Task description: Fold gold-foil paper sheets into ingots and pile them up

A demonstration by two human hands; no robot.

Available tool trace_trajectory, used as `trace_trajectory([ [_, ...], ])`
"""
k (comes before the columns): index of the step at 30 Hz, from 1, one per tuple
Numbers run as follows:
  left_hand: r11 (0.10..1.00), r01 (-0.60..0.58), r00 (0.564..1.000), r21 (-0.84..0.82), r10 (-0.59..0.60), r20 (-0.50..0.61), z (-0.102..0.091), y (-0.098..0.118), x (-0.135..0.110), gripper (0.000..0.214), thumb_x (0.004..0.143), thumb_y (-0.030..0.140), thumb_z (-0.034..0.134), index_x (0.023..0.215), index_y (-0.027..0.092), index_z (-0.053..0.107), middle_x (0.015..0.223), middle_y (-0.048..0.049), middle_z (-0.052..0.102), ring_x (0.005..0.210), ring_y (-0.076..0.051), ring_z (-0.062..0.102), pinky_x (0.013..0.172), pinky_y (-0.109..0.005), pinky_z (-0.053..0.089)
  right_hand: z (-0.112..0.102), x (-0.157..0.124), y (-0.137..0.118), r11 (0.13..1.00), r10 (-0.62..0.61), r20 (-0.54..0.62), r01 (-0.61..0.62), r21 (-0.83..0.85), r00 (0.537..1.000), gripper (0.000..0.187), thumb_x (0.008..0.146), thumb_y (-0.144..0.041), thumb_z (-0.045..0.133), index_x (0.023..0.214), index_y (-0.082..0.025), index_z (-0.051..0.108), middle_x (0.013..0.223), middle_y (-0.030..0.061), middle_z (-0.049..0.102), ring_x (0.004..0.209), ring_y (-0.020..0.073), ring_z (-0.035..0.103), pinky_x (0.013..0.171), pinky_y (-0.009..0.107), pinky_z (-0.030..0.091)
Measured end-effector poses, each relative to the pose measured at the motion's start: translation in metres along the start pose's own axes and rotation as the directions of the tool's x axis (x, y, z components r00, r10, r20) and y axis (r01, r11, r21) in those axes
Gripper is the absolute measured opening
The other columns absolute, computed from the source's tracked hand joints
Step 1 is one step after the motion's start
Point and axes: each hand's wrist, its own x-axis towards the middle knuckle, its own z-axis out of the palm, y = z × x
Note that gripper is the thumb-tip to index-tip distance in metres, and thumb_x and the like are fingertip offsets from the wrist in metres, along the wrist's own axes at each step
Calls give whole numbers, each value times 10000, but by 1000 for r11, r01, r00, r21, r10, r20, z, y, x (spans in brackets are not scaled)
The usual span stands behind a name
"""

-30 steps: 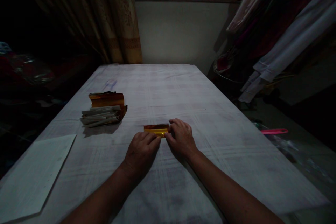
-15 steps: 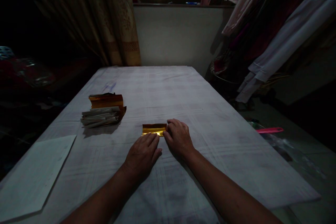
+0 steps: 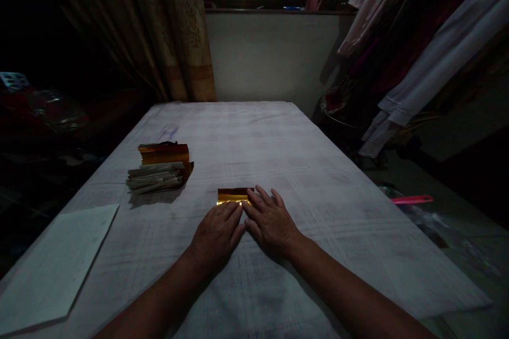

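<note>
A small sheet of gold foil paper (image 3: 232, 195) lies on the cloth-covered table, its far edge curling up. My left hand (image 3: 217, 228) rests flat over its near edge, fingers stretched out side by side and thumb toward the right. On the sheet's right end lies my right hand (image 3: 272, 220), its fingers spread and the fingertips touching the foil. The near part of the sheet is hidden beneath both hands. Off to the left sits a stack of folded foil papers (image 3: 157, 177), with a curved gold sheet (image 3: 165, 153) standing behind it.
A flat white sheet or board (image 3: 59, 265) lies at the table's left edge. The white checked tablecloth (image 3: 238, 137) runs back to the wall. A curtain (image 3: 186, 37) hangs behind, and clothes (image 3: 421, 74) hang at the right. A pink-handled object (image 3: 413, 199) lies right of the table.
My right hand has shifted left and its fingers have spread, from gripping the foil's right end to lying over it. The left hand has stayed on the near edge.
</note>
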Motion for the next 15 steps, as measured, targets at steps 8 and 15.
trace_trajectory([
  [8, 1000, 12, 1000, 11, -12, -23, -4, -13, -15, 385, 1025, 331, 444, 1348, 174, 581, 1318, -138, 663, 1218, -285, 624, 1037, -487, 530, -9, -11, -3, 992, 128, 85, -127, -16, 988, 521, 1026, -395, 458, 1497, -176, 488, 1585, 106, 425, 1515, 360, 258, 1205, 636, 185],
  [15, 999, 24, 998, 47, -21, -53, -6, -20, -25, 384, 1022, 355, 451, 1333, 170, 579, 1308, -145, 663, 1203, -291, 628, 1019, -493, 539, -8, -12, -4, 991, 126, 31, -124, -41, 992, 520, 1022, -405, 473, 1474, -150, 512, 1580, 120, 431, 1510, 367, 268, 1202, 637, 204],
])
